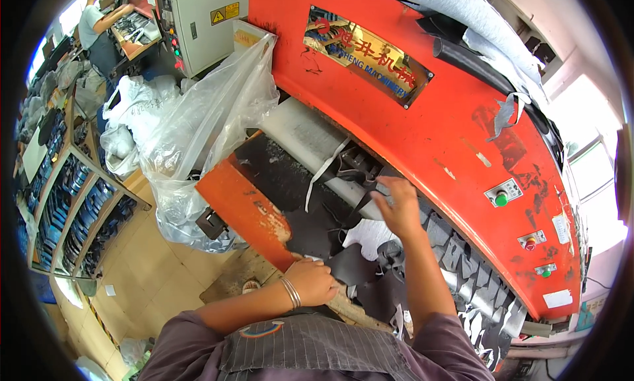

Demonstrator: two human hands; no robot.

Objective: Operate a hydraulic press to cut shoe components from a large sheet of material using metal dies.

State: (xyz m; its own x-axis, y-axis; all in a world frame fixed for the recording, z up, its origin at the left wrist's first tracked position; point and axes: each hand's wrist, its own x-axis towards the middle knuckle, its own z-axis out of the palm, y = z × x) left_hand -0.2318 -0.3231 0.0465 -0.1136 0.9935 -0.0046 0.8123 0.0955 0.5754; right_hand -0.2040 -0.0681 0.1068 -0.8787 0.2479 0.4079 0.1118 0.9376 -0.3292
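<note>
Over the bed of a red press machine, my right hand [401, 208] reaches out with its thumb and fingers apart. A dark strip [360, 208] lies close to its thumb; I see nothing gripped. Below it are black sheet scraps [354, 265] and a pale grey-white piece [367, 236]. My left hand [310, 282], with several bangles on its wrist, is curled at the near edge of the machine table, beside its orange corner [247, 206]. The inside of that hand is hidden. A thin white strip [323, 173] lies across the bed beyond my right hand.
The red machine beam [456, 130] spans the right, with a green button [500, 199] and a red button [529, 244]. Grey scraps [472, 269] hang below it. Clear plastic bags [205, 123] and a filled rack [72, 216] stand left. Another person [96, 31] works far left.
</note>
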